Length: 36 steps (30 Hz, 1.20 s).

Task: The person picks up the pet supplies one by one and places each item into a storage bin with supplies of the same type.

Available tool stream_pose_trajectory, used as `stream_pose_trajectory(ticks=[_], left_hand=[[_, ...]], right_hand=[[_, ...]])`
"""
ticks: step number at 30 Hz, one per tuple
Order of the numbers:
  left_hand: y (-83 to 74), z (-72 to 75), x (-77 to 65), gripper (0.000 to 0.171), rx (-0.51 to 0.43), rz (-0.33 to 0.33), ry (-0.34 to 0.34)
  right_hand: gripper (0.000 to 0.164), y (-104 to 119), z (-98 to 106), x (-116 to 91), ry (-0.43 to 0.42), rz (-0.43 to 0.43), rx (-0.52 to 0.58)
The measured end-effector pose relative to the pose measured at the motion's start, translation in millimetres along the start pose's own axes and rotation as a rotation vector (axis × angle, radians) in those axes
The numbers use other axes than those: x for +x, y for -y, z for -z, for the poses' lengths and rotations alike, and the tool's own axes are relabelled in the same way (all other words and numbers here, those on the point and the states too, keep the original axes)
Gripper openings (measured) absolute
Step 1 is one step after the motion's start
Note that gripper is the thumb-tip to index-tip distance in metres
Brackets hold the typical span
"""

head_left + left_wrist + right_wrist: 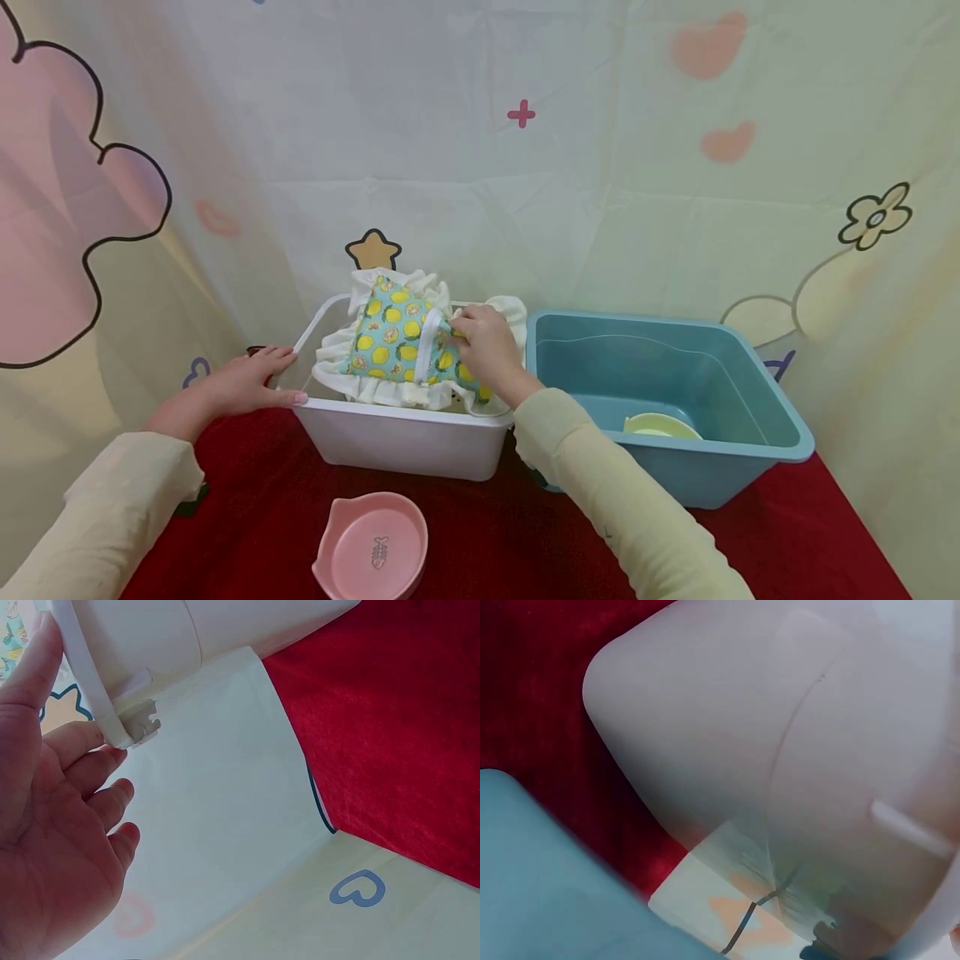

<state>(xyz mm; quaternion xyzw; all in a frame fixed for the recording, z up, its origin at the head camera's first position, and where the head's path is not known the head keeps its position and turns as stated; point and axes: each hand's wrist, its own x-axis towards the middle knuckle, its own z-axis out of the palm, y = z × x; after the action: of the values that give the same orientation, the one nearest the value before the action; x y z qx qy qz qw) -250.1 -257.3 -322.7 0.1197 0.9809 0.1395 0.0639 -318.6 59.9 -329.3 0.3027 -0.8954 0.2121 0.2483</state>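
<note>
A white plastic tub [405, 440] stands on the red cloth. Piled in it and rising over its rim is a lemon-print cloth piece [390, 333] with white ruffles and a white band. My right hand [483, 342] pinches the cloth near the band, its fingertips partly hidden in the folds. At the tub's left end my left hand [251, 382] grips the rim. The left wrist view shows the thumb [46, 652] on one side of the rim [88, 682] and curled fingers on the other. In the right wrist view the tub's outer wall [705, 712] fills most of the picture.
A blue tub [675, 475] stands close to the right of the white one, with a pale green dish [662, 425] inside. A pink cat-eared bowl [378, 546] sits in front. Behind hangs a printed curtain [450, 125]. Red cloth [247, 517] covers the table.
</note>
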Motion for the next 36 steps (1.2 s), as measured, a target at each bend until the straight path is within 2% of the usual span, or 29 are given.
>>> stream_pose_trajectory(ticks=[6, 22, 36], left_hand=[[-4.7, 4.8, 0.4, 0.087, 0.002, 0.007, 0.006], [-3.3, 3.9, 0.5, 0.088, 0.015, -0.002, -0.003], [-1.4, 3.9, 1.0, 0.09, 0.003, 0.013, 0.006]], right_hand=[[0.016, -0.6, -2.1, -0.5, -0.002, -0.003, 0.016], [0.016, 3.5, -16.9, -7.2, 0.034, 0.002, 0.0], [0.02, 2.6, -24.4, -9.8, 0.12, -0.031, 0.033]])
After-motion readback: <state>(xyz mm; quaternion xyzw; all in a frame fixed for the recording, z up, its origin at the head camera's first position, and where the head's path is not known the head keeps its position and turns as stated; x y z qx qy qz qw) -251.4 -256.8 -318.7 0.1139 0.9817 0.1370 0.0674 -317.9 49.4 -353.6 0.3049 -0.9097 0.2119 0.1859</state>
